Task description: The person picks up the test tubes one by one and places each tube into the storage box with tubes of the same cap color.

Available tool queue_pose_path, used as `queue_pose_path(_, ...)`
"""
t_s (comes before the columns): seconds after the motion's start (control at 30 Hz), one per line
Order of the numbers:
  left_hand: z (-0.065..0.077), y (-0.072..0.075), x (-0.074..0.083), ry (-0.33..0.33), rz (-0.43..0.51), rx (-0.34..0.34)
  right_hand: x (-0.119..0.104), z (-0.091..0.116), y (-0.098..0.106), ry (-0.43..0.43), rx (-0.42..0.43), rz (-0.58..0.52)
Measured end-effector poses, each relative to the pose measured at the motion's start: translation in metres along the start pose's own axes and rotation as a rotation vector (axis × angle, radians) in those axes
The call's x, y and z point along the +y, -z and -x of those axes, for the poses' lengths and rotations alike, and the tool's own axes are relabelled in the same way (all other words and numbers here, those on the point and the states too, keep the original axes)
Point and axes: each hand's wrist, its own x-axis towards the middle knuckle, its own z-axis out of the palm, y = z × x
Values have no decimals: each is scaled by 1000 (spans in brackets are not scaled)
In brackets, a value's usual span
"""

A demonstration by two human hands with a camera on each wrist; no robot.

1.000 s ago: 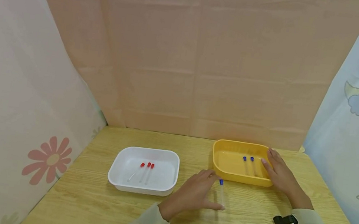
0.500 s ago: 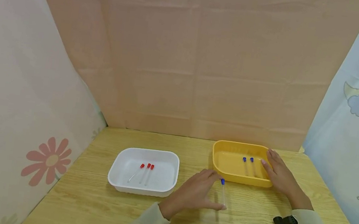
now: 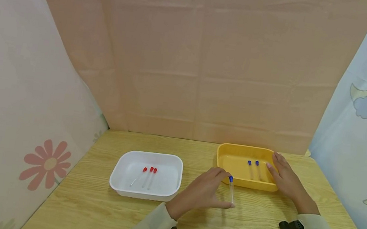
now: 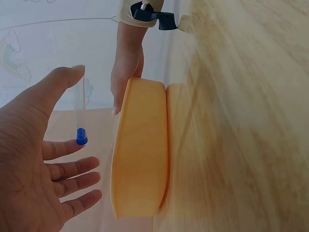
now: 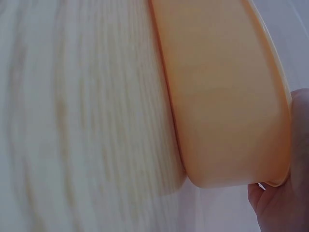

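My left hand (image 3: 199, 193) pinches a clear test tube with a blue cap (image 3: 231, 191) end to end. The thumb is at the tube's bottom and the index finger at its cap, while the other fingers stay spread in the left wrist view. The tube hangs above the table just in front of the yellow tray (image 4: 142, 150). My right hand (image 3: 286, 182) holds that tray's right rim, with the thumb over the inner side. Inside the tray lie two more blue-capped tubes (image 3: 256, 170), side by side.
A white tray (image 3: 119, 173) stands on the wooden table (image 3: 89, 210) left of my left hand. Three red-capped tubes (image 3: 150, 177) lie in it. A tan backdrop (image 3: 161, 69) rises behind the table, and patterned cloths (image 3: 363, 159) flank it.
My left hand has lifted the blue-capped tube and moved it slightly right and away from me, nearer the yellow tray. The right hand keeps its place on the rim.
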Motion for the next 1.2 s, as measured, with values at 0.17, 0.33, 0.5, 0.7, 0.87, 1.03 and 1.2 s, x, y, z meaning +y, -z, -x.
queue_pose_path(0.17,-5,5,1,0,5,3,1,0,0,11,3,6)
queue_pose_path(0.33,-12,7,-1,-16,3,-6,1,1,1,20,7,0)
queue_pose_path(0.5,-20,9,-5,-23,-21,-16,1,1,0,31,15,-2)
queue_pose_path(0.7,-28,10,-8,-22,0,-28,0,1,0,28,23,0)
queue_pose_path(0.87,-33,8,-10,-3,25,-50,1,0,0,15,9,2)
queue_pose_path(1.03,-39,5,-13,-7,29,-41,2,-1,-1,9,9,-7)
queue_pose_path(1.2,-44,5,-14,0,29,-54,5,-1,-3,8,3,-2)
